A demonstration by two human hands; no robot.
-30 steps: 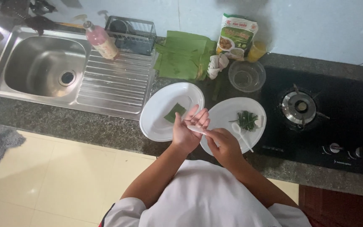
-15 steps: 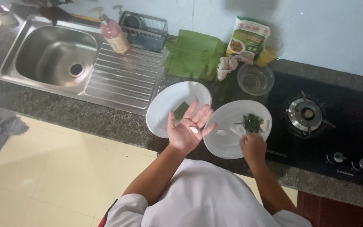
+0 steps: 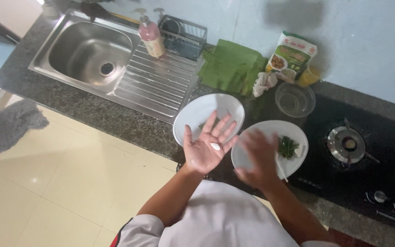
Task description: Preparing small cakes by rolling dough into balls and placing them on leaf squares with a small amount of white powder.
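Note:
My left hand [image 3: 206, 146] is held palm up with fingers spread, and a small white lump [image 3: 215, 146] rests on the palm. It hovers over the near edge of a white plate [image 3: 193, 116]. My right hand [image 3: 258, 158] is blurred, palm down, over a second white plate [image 3: 298, 132] that carries chopped green herbs [image 3: 288, 146] and a pale piece beside them. The right hand holds nothing that I can see.
A steel sink [image 3: 90, 50] with a drainboard is at the left, with a pink soap bottle [image 3: 152, 39] and a wire rack [image 3: 182, 34] behind. Folded green leaves [image 3: 229, 66], a food packet [image 3: 292, 55], a glass bowl [image 3: 294, 99] and a gas burner [image 3: 348, 145] stand on the dark counter.
The right hand left the left palm, dipped toward the herb plate, and now comes back over the plate's near side. The left hand has opened palm up, showing a white lump.

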